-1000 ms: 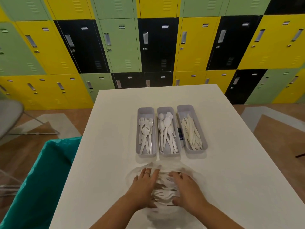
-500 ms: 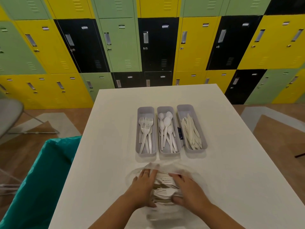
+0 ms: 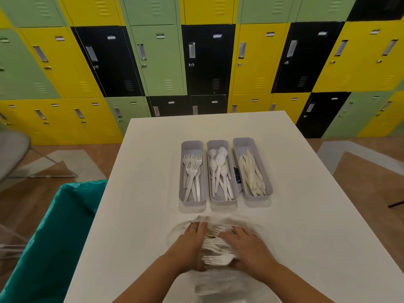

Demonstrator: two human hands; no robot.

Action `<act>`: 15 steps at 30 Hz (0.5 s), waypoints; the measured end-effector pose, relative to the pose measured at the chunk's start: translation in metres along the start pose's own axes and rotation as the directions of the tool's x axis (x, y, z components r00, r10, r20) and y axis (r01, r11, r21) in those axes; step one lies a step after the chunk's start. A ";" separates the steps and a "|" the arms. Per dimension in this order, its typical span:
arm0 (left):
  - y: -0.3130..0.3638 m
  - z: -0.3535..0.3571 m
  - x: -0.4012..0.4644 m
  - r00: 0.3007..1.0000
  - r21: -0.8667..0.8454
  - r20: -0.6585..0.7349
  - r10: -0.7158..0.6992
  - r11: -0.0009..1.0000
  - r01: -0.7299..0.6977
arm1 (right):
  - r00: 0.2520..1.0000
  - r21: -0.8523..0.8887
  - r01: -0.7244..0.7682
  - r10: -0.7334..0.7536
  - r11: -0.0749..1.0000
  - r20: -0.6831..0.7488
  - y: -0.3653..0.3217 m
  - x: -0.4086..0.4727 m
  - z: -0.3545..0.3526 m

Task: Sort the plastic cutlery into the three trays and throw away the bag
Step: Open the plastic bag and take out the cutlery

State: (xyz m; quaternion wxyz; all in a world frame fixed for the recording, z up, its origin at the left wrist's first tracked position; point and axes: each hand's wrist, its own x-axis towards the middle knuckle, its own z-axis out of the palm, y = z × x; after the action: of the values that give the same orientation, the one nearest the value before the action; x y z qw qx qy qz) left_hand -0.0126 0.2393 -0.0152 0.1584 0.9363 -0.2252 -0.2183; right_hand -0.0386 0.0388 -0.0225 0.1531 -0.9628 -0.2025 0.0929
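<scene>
bare table [image 3: 306, 215] flanks the trays [image 3: 222, 200]; teal bin [image 3: 54, 237] hugs its left edge.

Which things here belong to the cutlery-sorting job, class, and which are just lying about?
Job: fork tray, spoon tray, knife tray, clear bag, loose forks, left hand, right hand, teal-lined bin.
Lying about: lockers, grey chair, small dark item between trays.
</scene>
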 end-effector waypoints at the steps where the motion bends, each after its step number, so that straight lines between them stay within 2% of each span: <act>1: -0.001 0.002 0.000 1.000 -0.004 -0.002 -0.001 1.000 0.001 | 1.000 0.008 0.007 -0.008 1.000 0.027 0.000 0.000 -0.001; 3: -0.003 0.003 -0.001 1.000 -0.012 -0.006 -0.004 1.000 0.004 | 0.998 0.071 0.005 -0.009 0.997 0.066 -0.002 0.001 -0.002; 7: -0.002 -0.001 0.000 1.000 -0.042 -0.008 -0.004 0.999 0.003 | 0.998 0.130 -0.030 0.023 0.991 0.056 -0.008 0.004 -0.002; 12: -0.003 -0.005 0.001 0.998 -0.078 -0.064 0.002 0.997 -0.007 | 0.992 0.076 -0.110 0.105 0.991 0.066 -0.008 0.003 0.011; 15: -0.004 -0.008 0.001 0.996 -0.124 -0.087 -0.013 0.992 0.002 | 0.990 0.103 -0.130 0.123 0.986 0.072 -0.007 0.001 0.014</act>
State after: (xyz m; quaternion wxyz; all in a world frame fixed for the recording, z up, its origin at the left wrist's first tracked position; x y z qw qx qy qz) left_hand -0.0065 0.2441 -0.0101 0.2249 0.9341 -0.2006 -0.1912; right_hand -0.0432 0.0488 -0.0331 0.1917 -0.9605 -0.1406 0.1444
